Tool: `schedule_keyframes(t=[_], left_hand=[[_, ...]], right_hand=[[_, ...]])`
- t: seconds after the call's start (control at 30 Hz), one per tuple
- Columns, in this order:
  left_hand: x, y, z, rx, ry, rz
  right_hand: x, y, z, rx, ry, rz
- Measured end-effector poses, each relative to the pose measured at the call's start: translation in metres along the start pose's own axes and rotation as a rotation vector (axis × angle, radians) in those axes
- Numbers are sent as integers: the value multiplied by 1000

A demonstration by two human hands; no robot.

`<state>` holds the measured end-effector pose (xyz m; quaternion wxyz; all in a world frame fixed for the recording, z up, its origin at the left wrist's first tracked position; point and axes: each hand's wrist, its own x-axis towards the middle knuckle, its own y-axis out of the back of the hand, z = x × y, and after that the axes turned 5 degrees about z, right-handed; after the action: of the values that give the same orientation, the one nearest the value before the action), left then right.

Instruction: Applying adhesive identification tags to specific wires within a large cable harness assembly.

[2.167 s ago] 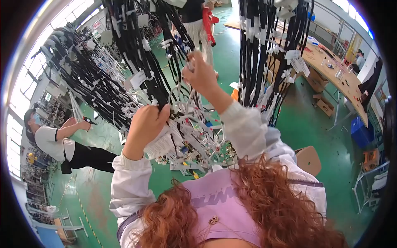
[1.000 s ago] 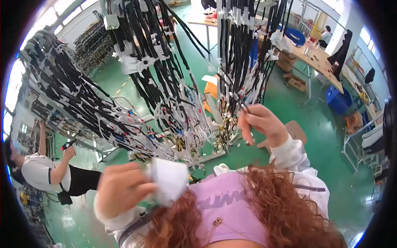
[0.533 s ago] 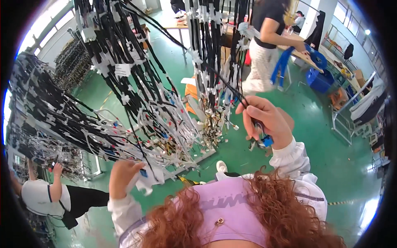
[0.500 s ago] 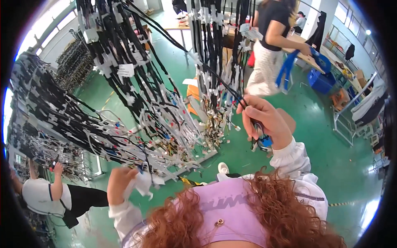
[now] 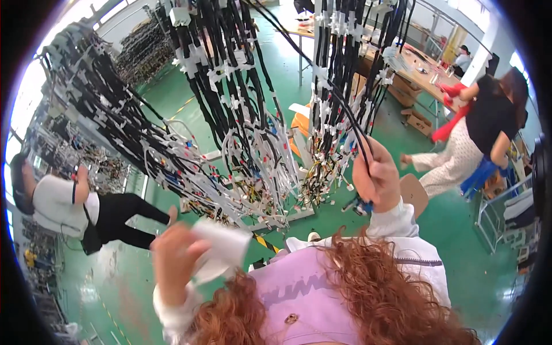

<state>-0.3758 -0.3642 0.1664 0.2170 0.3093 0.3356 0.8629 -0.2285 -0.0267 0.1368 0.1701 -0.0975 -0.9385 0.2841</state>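
My right hand (image 5: 376, 175) is closed round a thin black cable (image 5: 339, 98), which slants up and left past the hanging wire harnesses (image 5: 221, 80). Below that hand dangle small dark and blue connectors (image 5: 359, 206). In front of me on the left, my left hand (image 5: 177, 253) is raised and smeared by motion. A white sheet (image 5: 221, 244), paper or thin cloth, sticks out from its fingers. The harnesses are black bundles wrapped with white tape, ending low down in pale wires with white, red and blue plugs. Another long bundle (image 5: 115, 121) hangs at the left.
On the right a person (image 5: 483, 126) in a black top strides past a wooden workbench (image 5: 422, 72), red cloth in hand. At left another person (image 5: 63, 201) in white faces more harnesses. A metal rack (image 5: 489, 213) stands at the right. Yellow-black tape (image 5: 265, 244) marks the green floor.
My view has turned, so the harnesses sit further right. My left hand has come up with the white sheet spread wider. The person in black has moved right; red cloth now shows.
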Motion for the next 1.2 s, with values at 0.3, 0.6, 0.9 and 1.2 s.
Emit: schedule_keyframes(t=[0.3, 0.6, 0.9, 1.2], left_hand=[[126, -123, 80, -382, -466, -25], [140, -166, 79, -913, -195, -178], [145, -161, 74, -896, 3, -413], [138, -159, 87, -970, 240, -374]], right_hand=[[-3, -42, 17, -910, 24, 68], [0, 7, 5, -1196, 347, 139], [22, 26, 4, -1405, 597, -23], [43, 25, 11, -1517, 782, 137]])
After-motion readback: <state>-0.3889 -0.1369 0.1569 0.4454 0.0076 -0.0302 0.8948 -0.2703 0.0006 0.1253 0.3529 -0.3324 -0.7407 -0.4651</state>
